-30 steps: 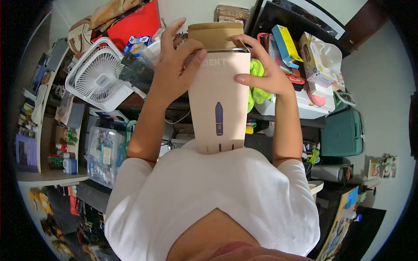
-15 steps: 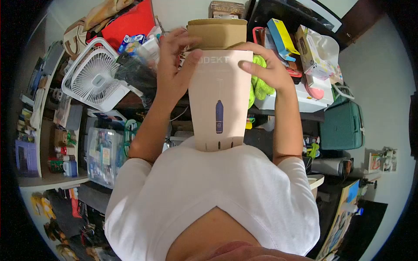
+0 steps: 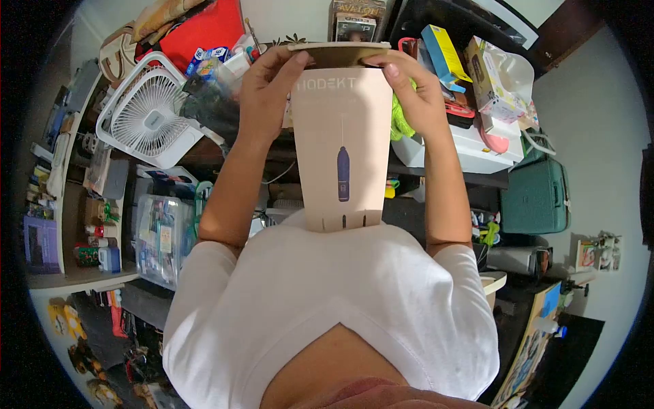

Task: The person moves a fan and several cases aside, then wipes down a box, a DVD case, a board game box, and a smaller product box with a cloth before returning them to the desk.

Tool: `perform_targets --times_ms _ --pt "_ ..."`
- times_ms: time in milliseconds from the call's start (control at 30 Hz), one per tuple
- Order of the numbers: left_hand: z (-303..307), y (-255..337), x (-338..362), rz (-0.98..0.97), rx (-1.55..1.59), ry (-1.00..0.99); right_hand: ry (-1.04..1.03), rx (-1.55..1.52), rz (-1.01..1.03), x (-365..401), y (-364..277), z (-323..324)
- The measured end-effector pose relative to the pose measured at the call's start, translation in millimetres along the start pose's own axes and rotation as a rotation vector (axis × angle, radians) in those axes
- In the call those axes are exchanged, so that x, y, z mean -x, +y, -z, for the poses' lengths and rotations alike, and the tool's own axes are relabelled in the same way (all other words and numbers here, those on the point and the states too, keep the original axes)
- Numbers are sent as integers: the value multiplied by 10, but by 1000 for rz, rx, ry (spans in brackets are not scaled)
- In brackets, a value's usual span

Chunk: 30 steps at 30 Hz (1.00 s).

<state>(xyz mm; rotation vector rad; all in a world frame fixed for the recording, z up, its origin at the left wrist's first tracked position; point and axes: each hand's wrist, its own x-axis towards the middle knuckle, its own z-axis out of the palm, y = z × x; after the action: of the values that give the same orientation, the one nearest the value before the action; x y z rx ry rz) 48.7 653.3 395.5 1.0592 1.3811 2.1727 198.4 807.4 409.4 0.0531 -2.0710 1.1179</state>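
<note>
A tall white cardboard box (image 3: pixel 340 116) stands against my chest, printed with a dark blue bottle-shaped picture and pale lettering. Its top flap (image 3: pixel 340 57) is tilted low over the opening, its brown inner side showing. My left hand (image 3: pixel 272 85) grips the upper left corner, thumb at the flap's edge and the other fingers partly hidden behind. At the opposite corner, my right hand (image 3: pixel 417 92) has its thumb against the box front, while its fingers curl over the flap's right end. What is inside the box cannot be seen.
A white fan (image 3: pixel 151 112) stands on the left beside a dark plastic bag. Bright green yarn-like material (image 3: pixel 402 117) shows behind my right hand. Further right are a yellow-and-blue box (image 3: pixel 444 58), a tissue box (image 3: pixel 487 75) and a green case (image 3: pixel 535 196). A clear plastic bin (image 3: pixel 162 238) sits lower left.
The flap has come down from standing upright toward the box opening. My left hand, blurred before, now grips the corner. My right hand's fingers have shifted onto the flap's end.
</note>
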Motion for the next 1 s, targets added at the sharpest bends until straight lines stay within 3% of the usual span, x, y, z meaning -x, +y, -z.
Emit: perform_targets --times_ms 133,333,633,933,1000 --pt "-115 107 17 -315 -2 -7 155 -50 35 25 -79 -81" --pt "-43 172 15 -80 -177 -173 13 -113 -113 -34 -87 52" --pt "19 188 -78 94 41 -224 11 -71 -219 -35 -260 102" --pt "46 180 -192 45 -151 -410 -59 2 -246 -18 -273 205" --pt "21 234 -253 -19 -331 -480 -107 48 -267 -41 -259 238"
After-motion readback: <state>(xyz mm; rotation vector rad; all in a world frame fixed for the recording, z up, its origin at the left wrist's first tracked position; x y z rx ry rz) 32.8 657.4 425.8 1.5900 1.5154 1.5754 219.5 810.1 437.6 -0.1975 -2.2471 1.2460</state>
